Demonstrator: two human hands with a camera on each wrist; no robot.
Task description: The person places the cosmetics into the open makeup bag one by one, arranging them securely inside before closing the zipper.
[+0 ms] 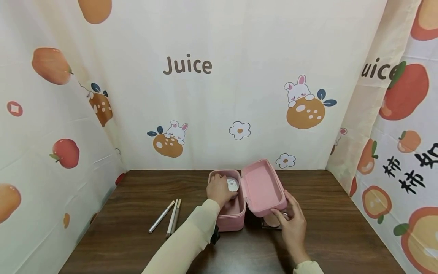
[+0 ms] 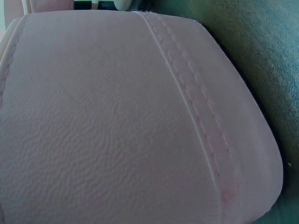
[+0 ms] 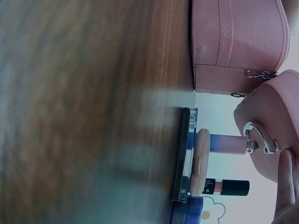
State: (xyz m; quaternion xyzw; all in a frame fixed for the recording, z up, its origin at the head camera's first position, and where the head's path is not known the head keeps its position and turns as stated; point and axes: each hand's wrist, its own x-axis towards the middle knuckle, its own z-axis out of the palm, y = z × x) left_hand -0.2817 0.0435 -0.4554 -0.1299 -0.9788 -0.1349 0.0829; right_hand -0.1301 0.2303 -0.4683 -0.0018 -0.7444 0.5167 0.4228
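A pink zip case [image 1: 231, 223] stands on the table, its lid [image 1: 261, 184] swung out to the right. My left hand [image 1: 218, 189] is down inside the case, with thumb and fingers around a round white box [image 1: 233, 185] that has a flower drawn on top. Only the case's stitched outer wall [image 2: 107, 116] fills most of the left wrist view, so the left fingers are hidden there. My right hand [image 1: 293, 224] grips the lid at its near right corner, thumb on the rim and fingers behind. In the right wrist view, a finger [image 3: 286, 182] lies against the lid beside its metal-ringed handle [image 3: 259, 135].
Below the raised lid are a flat black palette [image 3: 180, 156], a beige puff [image 3: 201, 161], a pinkish tube [image 3: 229, 143], a black-capped tube [image 3: 235, 187] and a blue jar [image 3: 187, 211]. Three slim sticks [image 1: 172, 217] lie left of the case. A printed curtain [image 1: 219, 95] rises behind the table.
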